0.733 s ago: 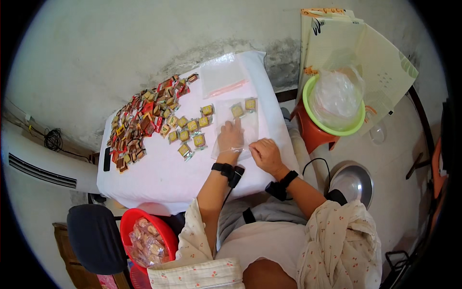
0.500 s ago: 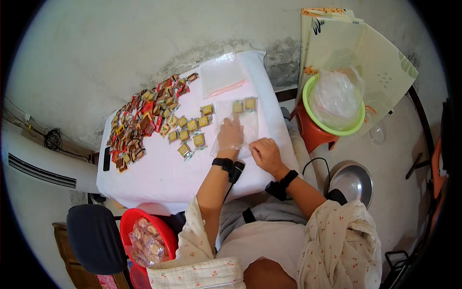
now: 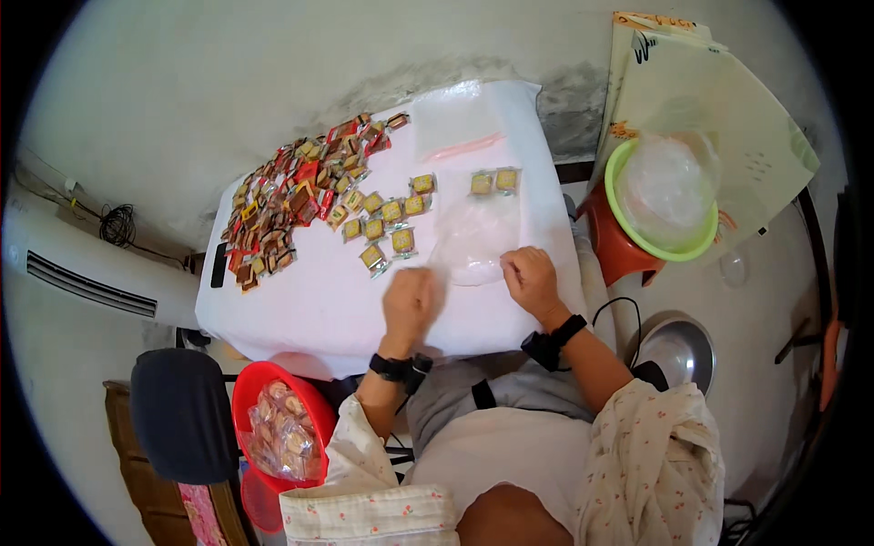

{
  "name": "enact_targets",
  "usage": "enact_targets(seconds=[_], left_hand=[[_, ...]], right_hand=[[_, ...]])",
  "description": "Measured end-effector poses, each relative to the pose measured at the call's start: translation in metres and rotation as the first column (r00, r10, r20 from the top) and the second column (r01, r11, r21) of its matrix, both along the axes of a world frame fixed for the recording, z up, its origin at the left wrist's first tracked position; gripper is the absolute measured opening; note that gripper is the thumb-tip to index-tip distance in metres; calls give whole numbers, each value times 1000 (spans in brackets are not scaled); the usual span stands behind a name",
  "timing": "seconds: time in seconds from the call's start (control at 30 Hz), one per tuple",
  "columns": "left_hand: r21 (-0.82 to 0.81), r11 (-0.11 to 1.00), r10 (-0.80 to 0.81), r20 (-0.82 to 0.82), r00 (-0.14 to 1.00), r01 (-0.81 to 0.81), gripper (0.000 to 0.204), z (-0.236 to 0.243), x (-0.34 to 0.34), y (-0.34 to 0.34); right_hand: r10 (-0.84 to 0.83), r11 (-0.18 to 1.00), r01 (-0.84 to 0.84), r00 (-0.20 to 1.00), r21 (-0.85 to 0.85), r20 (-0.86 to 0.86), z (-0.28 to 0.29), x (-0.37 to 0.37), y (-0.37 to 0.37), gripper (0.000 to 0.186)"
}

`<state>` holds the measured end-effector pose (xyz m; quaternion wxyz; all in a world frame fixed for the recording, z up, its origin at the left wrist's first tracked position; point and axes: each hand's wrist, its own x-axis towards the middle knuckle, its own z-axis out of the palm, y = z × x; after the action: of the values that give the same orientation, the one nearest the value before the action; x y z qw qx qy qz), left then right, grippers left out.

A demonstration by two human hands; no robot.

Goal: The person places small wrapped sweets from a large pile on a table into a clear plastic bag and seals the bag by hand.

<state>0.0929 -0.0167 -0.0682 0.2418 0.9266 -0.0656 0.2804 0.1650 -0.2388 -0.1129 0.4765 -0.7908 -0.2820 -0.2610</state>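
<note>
A clear plastic bag [image 3: 478,232] lies flat on the white-clothed table. Two wrapped square yellow biscuits [image 3: 493,182] are at its far end. At the bag's near right corner, my right hand [image 3: 531,282] is closed with its fingertips pinching the plastic edge. My left hand [image 3: 409,305] hovers off the bag's near left side, fingers curled in and slightly blurred; nothing shows in it. Several more wrapped yellow biscuits [image 3: 391,212] lie loose to the left of the bag. Beyond them spreads a heap of wrapped snacks [image 3: 296,187] in brown, red and yellow.
A stack of flat clear bags [image 3: 460,127] rests at the table's far side. To the right, a green-rimmed basin [image 3: 619,223] of plastic stands on a red stool [image 3: 624,264]. A red bucket [image 3: 326,414] of wrapped food sits lower left, by a dark chair [image 3: 182,414]. A metal bowl [image 3: 683,350] is on the floor.
My left hand has come out of the bag, back toward me and to the left. My right hand stays at the bag's near corner. The whole view has shifted slightly.
</note>
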Motion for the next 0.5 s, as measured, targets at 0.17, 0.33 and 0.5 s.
enact_targets(seconds=[0.17, 0.33, 0.5], left_hand=[[249, 926, 267, 102, 958, -285, 28, 3, 33, 29], [342, 909, 306, -160, 938, -238, 27, -6, 46, 21], [100, 973, 226, -221, 949, -208, 24, -7, 35, 27]], right_hand=[[-4, 1000, 3, 1000, 21, 30, 5, -1, 3, 9], [-5, 999, 5, 1000, 45, 13, 2, -2, 3, 9], [24, 999, -25, 999, 39, 30, 1, -2, 3, 9]])
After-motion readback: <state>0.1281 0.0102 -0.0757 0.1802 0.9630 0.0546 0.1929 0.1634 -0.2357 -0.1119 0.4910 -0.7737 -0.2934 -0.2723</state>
